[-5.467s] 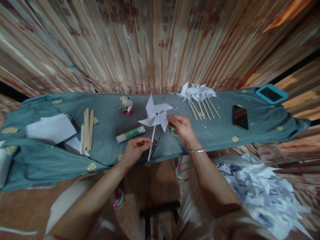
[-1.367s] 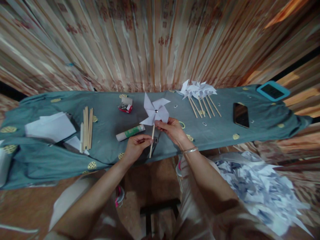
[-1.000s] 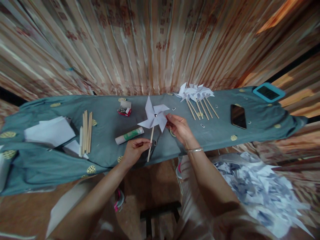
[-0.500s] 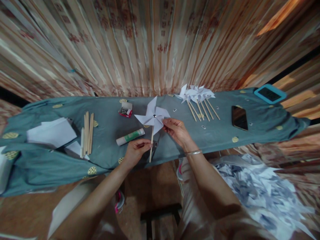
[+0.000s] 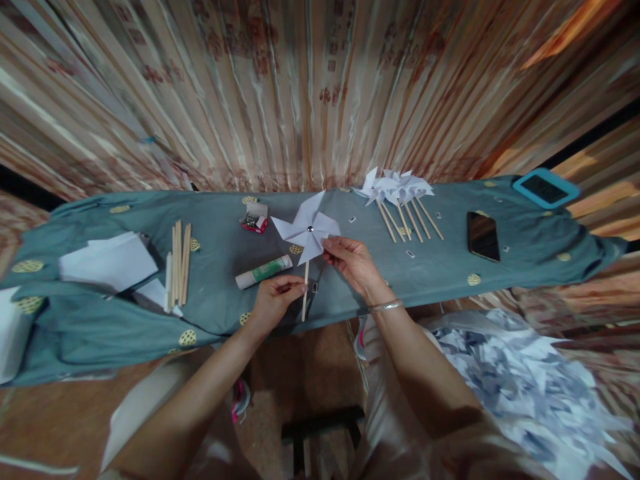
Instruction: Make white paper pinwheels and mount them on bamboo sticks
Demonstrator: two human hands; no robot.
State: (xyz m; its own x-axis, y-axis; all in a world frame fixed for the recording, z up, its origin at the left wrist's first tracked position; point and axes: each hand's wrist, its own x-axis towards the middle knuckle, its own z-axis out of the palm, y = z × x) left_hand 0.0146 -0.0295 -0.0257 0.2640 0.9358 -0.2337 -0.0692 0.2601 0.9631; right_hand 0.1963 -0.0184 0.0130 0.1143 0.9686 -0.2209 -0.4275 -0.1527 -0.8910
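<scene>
Between pinched left fingers [image 5: 296, 291] stands the pinwheel's stick [image 5: 305, 305], right fingers [image 5: 337, 249] (apparently) pinching one blade [image 5: 327, 228].

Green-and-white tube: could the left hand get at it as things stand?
Probably yes: the tube lies beside the left hand with nothing visible between, though that hand pinches the pinwheel stick.

left fingers [image 5: 291, 283]: pinch stick [image 5: 305, 309] | right fingers [image 5: 338, 247]: at pinwheel [image 5: 307, 229] | white tube [image 5: 263, 272]: nearby
</scene>
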